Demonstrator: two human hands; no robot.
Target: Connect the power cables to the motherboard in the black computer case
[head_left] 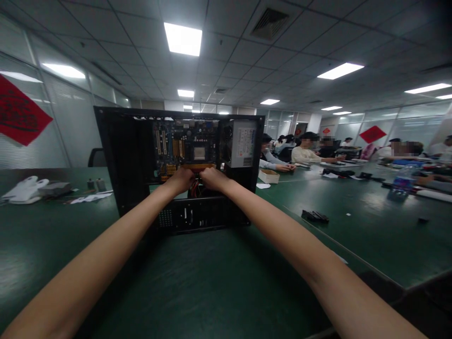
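Observation:
A black computer case (116, 155) stands open on the green table (212, 282), its side off. Inside it sit a blue motherboard (187, 146) and a grey power supply (242, 143) at the right. Both my arms reach into the case. My left hand (181, 180) and my right hand (212, 179) are close together just below the motherboard's lower edge, fingers curled around something small near orange cables (194, 188). What they grip is hidden by the fingers.
White gloves and small parts (28, 190) lie at the far left. A small cardboard box (269, 176) and black parts (315, 216) lie to the right. Several other people sit working along the right side of the long table.

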